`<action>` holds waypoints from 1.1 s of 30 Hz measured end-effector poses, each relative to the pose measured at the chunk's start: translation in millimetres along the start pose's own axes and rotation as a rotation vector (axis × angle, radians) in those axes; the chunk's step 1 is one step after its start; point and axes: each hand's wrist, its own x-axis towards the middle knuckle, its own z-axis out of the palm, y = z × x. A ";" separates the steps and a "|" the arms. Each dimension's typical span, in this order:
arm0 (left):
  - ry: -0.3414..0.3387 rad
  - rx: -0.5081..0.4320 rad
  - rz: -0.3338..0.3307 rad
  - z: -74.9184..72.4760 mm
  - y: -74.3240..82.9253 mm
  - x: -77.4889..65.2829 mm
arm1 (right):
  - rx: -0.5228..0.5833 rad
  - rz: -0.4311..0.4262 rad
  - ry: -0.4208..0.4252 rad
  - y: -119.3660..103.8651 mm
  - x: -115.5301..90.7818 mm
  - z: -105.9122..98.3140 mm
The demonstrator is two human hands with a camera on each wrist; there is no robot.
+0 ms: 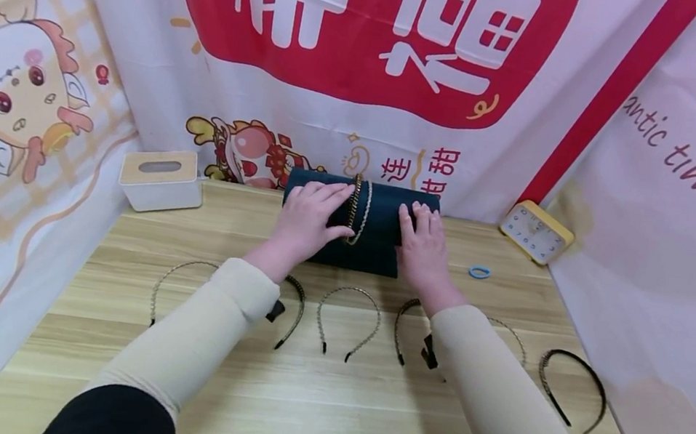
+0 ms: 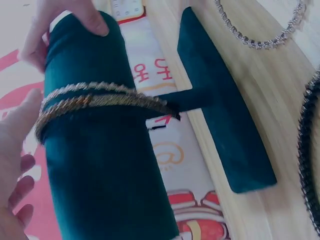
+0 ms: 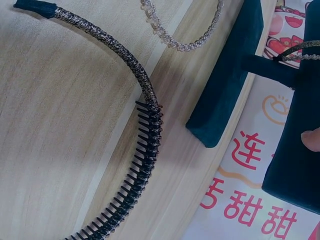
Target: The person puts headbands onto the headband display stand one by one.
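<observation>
A dark green velvet headband stand [image 1: 388,215], a thick horizontal roll on a post and flat base [image 2: 220,100], stands at the back of the table. Two headbands sit side by side around its middle: a dark gold braided headband [image 2: 100,101] and a silvery beaded headband [image 1: 366,212]. My left hand [image 1: 305,215] lies by the roll's left part, fingers extended, with fingertips and thumb right at the gold headband. At the other end, my right hand [image 1: 426,249] grips the roll, thumb on one side and fingers on the other.
Several headbands lie in a row in front, including a silvery headband [image 1: 351,289] and a black headband [image 1: 590,381]. Dark clips [image 1: 429,352] lie among them. A tissue box [image 1: 161,185] stands back left; a yellow clock [image 1: 536,231] and blue hair tie [image 1: 479,272] are right.
</observation>
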 end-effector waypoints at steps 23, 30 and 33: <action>-0.386 -0.233 -0.743 -39.3 -167.7 -178.8 | -0.005 0.037 -0.036 -4.8 2.0 1.8; -0.390 -0.222 -0.751 -29.4 -176.0 -187.0 | 0.010 0.035 -0.030 -4.3 1.2 1.9; -0.392 -0.215 -0.762 -28.0 -176.7 -187.0 | 0.018 0.037 -0.027 -4.5 0.9 1.2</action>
